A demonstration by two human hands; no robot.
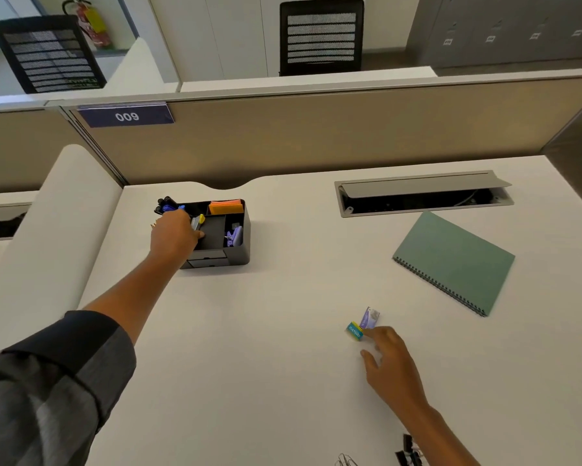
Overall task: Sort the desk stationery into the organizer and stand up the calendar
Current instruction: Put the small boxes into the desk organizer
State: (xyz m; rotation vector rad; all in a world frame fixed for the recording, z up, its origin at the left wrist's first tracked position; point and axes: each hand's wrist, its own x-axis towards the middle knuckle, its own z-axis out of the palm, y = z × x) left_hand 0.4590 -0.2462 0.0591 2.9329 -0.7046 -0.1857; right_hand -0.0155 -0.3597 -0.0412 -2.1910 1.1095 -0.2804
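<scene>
White desk surface (249,331) fills a beige-partitioned office cubicle, with two black mesh chairs beyond the divider. At ten o'clock stands a black plastic compartment organizer (240,245) holding orange sticky notes (225,207), a purple clip (234,235) and blue-and-black pens (168,206). The left hand (175,233), fingers curled, holds a small yellow-and-grey item (197,223) over the organizer's left compartments. At two o'clock lies a flat green spiral-bound calendar (454,260), below an open grey cable tray (424,193). The right hand (388,359), well apart from the left, touches with extended fingertips a small teal-and-yellow box (354,331) beside a purple-white packet (369,317). Black binder clips (409,450) and wire paper clips (346,460) sit at five o'clock.
</scene>
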